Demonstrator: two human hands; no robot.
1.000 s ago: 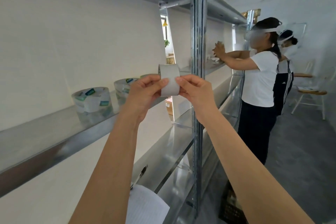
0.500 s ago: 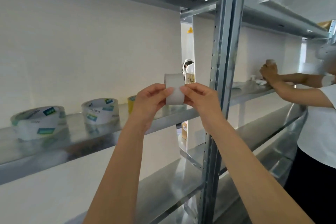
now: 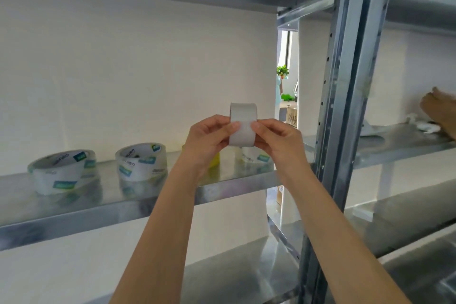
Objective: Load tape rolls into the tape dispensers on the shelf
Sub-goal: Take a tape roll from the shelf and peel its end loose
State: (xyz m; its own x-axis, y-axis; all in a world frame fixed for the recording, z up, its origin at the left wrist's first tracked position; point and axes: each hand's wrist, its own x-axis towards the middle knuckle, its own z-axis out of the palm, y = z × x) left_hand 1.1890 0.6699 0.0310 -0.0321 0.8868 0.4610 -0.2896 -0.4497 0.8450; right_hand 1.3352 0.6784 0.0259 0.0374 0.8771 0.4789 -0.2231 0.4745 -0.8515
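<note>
I hold a white tape roll (image 3: 243, 121) edge-on in front of the metal shelf (image 3: 148, 207), at chest height. My left hand (image 3: 207, 139) grips its left side and my right hand (image 3: 277, 139) grips its right side, thumbs pressed on the outer band. On the shelf behind lie two clear tape rolls with green labels (image 3: 63, 171) (image 3: 141, 161). A yellow roll (image 3: 214, 160) and another clear roll (image 3: 255, 157) sit partly hidden behind my hands. No tape dispenser shows in this view.
A steel upright post (image 3: 345, 106) stands just right of my hands. Another person's hand (image 3: 438, 111) rests on the neighbouring shelf at far right, next to white scraps (image 3: 425, 126). Lower metal shelves (image 3: 234, 276) run beneath my forearms.
My view has swung left and closer to the shelf, so the other person is mostly out of frame. Both hands have kept the white roll between them throughout.
</note>
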